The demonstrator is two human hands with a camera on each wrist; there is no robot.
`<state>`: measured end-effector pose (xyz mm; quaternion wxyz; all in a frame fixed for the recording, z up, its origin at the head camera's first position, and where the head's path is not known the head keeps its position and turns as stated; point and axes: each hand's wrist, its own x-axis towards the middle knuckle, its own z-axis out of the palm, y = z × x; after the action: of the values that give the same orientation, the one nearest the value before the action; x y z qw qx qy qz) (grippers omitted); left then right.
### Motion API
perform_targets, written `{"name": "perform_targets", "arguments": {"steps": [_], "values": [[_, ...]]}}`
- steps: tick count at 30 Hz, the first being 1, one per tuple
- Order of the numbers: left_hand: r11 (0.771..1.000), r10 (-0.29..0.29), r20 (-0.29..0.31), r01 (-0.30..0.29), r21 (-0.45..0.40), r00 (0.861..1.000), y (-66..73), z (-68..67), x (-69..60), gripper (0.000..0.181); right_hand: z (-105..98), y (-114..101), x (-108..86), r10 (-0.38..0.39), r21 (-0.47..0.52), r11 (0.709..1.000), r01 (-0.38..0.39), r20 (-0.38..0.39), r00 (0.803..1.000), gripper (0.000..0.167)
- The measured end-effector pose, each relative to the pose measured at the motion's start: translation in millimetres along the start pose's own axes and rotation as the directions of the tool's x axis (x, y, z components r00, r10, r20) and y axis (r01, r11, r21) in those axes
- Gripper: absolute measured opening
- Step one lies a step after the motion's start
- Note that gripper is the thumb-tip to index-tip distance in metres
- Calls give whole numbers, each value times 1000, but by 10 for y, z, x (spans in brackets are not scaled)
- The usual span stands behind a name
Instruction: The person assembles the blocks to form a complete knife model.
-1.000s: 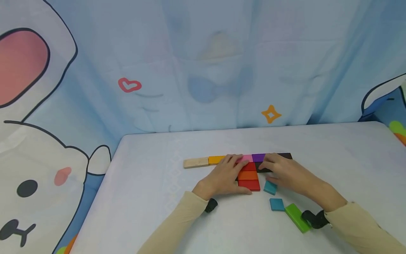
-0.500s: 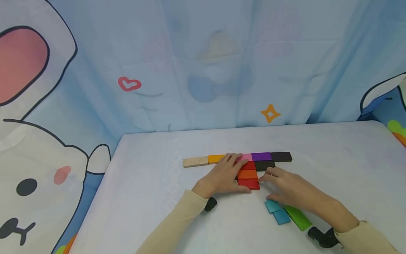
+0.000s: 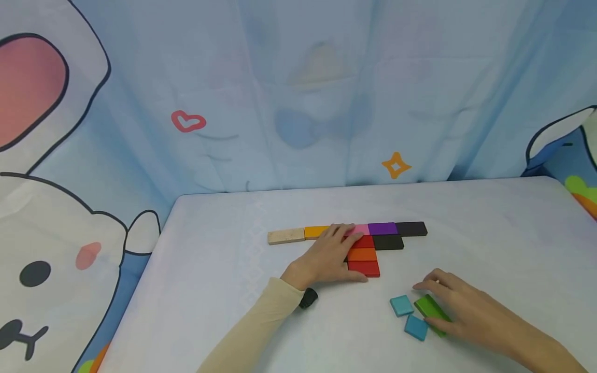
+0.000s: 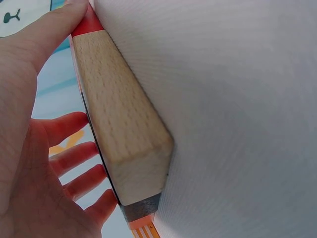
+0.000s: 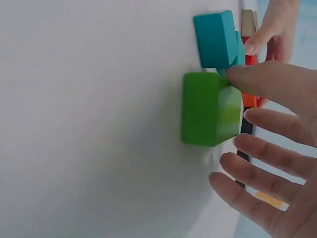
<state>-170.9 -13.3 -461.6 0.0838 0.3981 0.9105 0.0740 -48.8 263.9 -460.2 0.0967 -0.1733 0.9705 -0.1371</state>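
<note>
My left hand (image 3: 322, 261) lies over an arrangement of coloured flat blocks, fingers extended. Its thumb touches the near red block (image 3: 364, 268); above that are an orange block (image 3: 362, 254) and another red block (image 3: 366, 241). A plain wooden block (image 4: 114, 99) shows close up in the left wrist view, beside the fingers. My right hand (image 3: 471, 311) is over a green block (image 3: 428, 306), thumb at its near side and the other fingers spread beyond it. Whether the thumb touches the green block, I cannot tell. Two blue blocks (image 3: 402, 305) lie just left of it.
The back row has a plain wooden block (image 3: 286, 236), yellow (image 3: 316, 232), pink (image 3: 360, 229), purple (image 3: 382, 228) and black (image 3: 411, 228) blocks, with another black block (image 3: 388, 242) in front. All lie on a white-covered table (image 3: 224, 269) before a printed curtain (image 3: 252, 103).
My right hand has moved away from the arrangement, toward me and rightward, to the green block. The blue blocks have shifted nearer and sit apart from the arrangement. My left hand stays put.
</note>
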Motion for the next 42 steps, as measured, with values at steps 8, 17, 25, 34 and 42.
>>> {"name": "perform_targets", "arguments": {"steps": [8, 17, 25, 34, 42], "values": [[1000, 4, 5, -4, -9, 1000, -2, -12, -2, 96, 52, 95, -98, 26, 75, 997, -25, -12, 1000, 55], [1000, 2, -3, -2, 3, 1000, 6, -20, -10, 96, -37, 157, -10, 22, 80, 996, -23, 21, 1000, 47], [999, 16, -16, -15, 37, 1000, 3, -8, -2, 96, -159, 147, 290, -22, 85, 996, 23, -14, 1000, 43], [999, 14, -17, -14, 34, 1000, 8, -4, 12, 96, -258, 48, 661, -181, 25, 982, 187, -158, 971, 43], [999, 9, -14, -9, 45, 1000, -6, -4, 8, 96, -251, -5, 843, -253, -24, 967, 254, -203, 946, 43]]}}
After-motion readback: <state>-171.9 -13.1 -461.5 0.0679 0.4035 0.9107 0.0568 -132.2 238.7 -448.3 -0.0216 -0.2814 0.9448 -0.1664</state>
